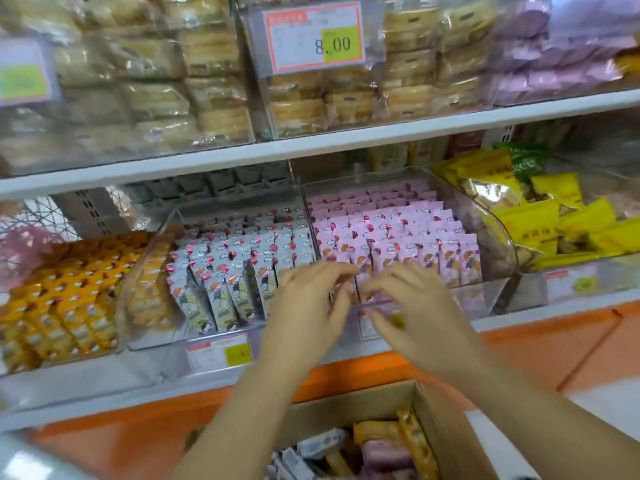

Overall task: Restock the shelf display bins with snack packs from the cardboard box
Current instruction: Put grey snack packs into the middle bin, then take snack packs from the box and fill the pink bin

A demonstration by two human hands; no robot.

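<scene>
Both my hands reach into the front of a clear bin (498,299) packed with upright pink snack packs (398,233). My left hand (311,303) has its fingers curled on the front row of pink packs. My right hand (415,306) is beside it, fingers bent around the same packs at the bin's front lip. How many packs they pinch is hidden by the fingers. Left of it, a second clear bin (156,341) holds grey-white packs (228,268). The open cardboard box (446,431) sits below my arms with mixed orange, pink and grey packs inside.
An orange-pack bin (62,299) stands at the left and yellow bags (540,216) at the right. The upper shelf (311,147) holds wrapped pastries behind a price card (313,38). Price tags hang on the shelf's front edge above an orange base.
</scene>
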